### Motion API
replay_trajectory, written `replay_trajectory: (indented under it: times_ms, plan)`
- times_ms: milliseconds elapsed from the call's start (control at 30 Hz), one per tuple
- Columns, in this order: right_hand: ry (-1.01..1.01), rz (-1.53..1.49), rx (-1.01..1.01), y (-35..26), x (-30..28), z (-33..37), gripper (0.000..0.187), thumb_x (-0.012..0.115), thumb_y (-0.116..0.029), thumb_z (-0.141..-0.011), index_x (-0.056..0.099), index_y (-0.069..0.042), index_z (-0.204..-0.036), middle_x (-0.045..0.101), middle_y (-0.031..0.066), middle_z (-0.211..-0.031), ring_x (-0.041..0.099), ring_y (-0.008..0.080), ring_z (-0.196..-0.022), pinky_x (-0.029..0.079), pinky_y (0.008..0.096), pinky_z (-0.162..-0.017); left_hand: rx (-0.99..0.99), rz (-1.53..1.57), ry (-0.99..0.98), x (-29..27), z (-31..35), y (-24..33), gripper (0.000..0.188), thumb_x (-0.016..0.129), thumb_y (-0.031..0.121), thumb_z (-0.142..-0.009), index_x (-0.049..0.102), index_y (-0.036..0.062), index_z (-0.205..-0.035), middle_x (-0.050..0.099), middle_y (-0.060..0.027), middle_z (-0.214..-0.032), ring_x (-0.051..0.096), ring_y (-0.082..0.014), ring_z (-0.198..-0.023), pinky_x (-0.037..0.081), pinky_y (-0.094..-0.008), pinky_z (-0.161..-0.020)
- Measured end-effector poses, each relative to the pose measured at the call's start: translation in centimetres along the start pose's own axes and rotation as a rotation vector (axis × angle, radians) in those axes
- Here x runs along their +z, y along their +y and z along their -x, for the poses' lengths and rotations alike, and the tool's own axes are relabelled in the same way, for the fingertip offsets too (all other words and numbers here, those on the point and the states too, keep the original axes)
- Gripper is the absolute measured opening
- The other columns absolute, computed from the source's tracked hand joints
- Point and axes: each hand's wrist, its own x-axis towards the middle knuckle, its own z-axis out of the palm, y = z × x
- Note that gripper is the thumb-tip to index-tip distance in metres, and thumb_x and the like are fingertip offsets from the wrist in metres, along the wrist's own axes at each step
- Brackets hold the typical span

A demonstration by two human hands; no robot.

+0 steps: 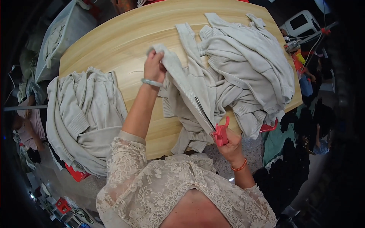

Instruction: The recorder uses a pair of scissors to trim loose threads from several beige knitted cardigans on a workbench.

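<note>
My left hand [154, 67] is closed on one end of a light grey knit garment [178, 74], lifting that edge off the table and stretching it toward me. Low on the right, my right hand [231, 147] grips red-handled scissors [221, 135]. Their long, thin dark blade lies along the raised knit strip and points up and left. Whether the blades are parted cannot be made out. Below the strip, the rest of the garment lies bunched on the wooden table [102, 41].
A heap of similar grey knits [251, 68] covers the table's right side. Another pile [83, 114] lies at the left and hangs over the near edge. A translucent bin [62, 38] with cloth stands beyond the far left edge. Dark cloth [285, 178] lies below right.
</note>
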Motion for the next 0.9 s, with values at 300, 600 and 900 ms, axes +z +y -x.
replay_trajectory:
  times_ms: [300, 600, 900]
  plan:
    - [-0.310, 0.477, 0.313, 5.1, 2.2, 5.9, 0.019, 0.065, -0.013, -0.078, 0.057, -0.001, -0.089, 0.062, 0.0211, -0.082, 0.061, 0.0404, -0.071, 0.049, 0.0479, -0.064, -0.454, -0.250, 0.361, -7.8, -0.6, -6.9, 0.022, 0.048, 0.004, -0.092, 0.052, 0.0054, -0.113, 0.063, -0.0104, -0.100, 0.067, -0.0269, -0.084, 0.059, -0.0465, -0.068]
    - [-0.030, 0.517, 0.282, 4.8, 1.3, 4.9, 0.032, 0.066, -0.001, -0.076, 0.048, -0.002, -0.103, 0.052, 0.0185, -0.097, 0.056, 0.0378, -0.092, 0.047, 0.0447, -0.076, 0.559, -1.174, 0.365, -6.4, 4.6, -8.8, 0.062, 0.065, 0.021, -0.085, 0.038, 0.0060, -0.138, 0.037, -0.0233, -0.139, 0.040, -0.0368, -0.127, 0.033, -0.0536, -0.103]
    - [-0.277, 0.588, 0.091, 6.1, 1.0, 0.8, 0.029, 0.065, -0.006, -0.077, 0.051, -0.005, -0.101, 0.059, 0.0160, -0.092, 0.058, 0.0361, -0.089, 0.047, 0.0479, -0.074, 0.414, -1.912, -0.231, -4.7, 11.9, -13.2, 0.073, 0.070, 0.044, -0.074, 0.047, 0.0160, -0.138, 0.026, -0.0144, -0.152, 0.015, -0.0389, -0.142, 0.007, -0.0633, -0.110]
